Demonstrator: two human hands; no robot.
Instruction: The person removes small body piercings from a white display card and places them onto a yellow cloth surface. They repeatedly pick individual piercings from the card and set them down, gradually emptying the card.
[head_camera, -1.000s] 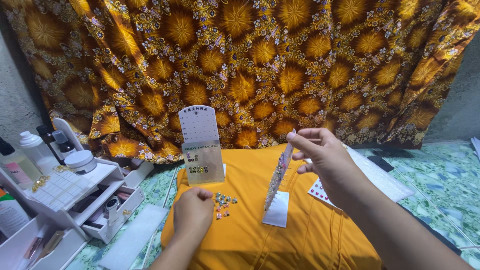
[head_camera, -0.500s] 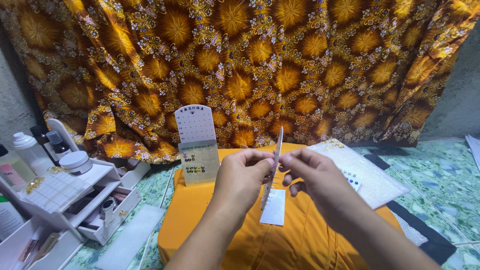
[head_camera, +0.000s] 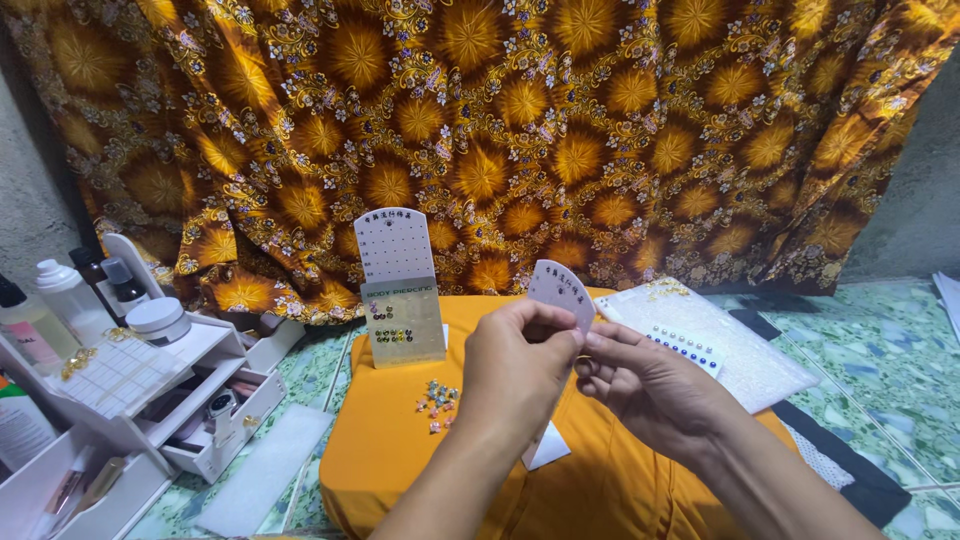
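Two bare hands raised over an orange cushion (head_camera: 400, 470), meeting near the middle of the view; left hand (head_camera: 515, 370) curled, thumb and forefinger pinching the lower edge of a small white perforated card (head_camera: 562, 290); right hand (head_camera: 655, 385) just beside it at three o'clock, fingertips (head_camera: 598, 342) pressed together against the same edge of the card, other fingers folded loosely beneath; card held upright, rounded top at twelve o'clock, dotted with rows of tiny holes.

At ten o'clock from the hands, a display stand (head_camera: 397, 290) upright on the cushion; white perforated upper half, pale lower panel carrying a few small studs. Just below the stand, at nine o'clock from the left hand, a little scatter of loose coloured studs (head_camera: 437, 402) on the orange cloth. Under the wrists, at six o'clock, a white slip of paper (head_camera: 550, 450) partly hidden by the left forearm.

At two o'clock from the right hand, a flat white tray (head_camera: 740, 350) with a row of blue studs on a card. Far out at nine o'clock, a white drawer organiser (head_camera: 150, 400) with open drawers, a clear compartment lid on top, bottles (head_camera: 60, 295) and a round jar behind. Across the whole back, a brown and gold flowered curtain (head_camera: 480, 130); green patterned floor (head_camera: 880, 370) at three o'clock.
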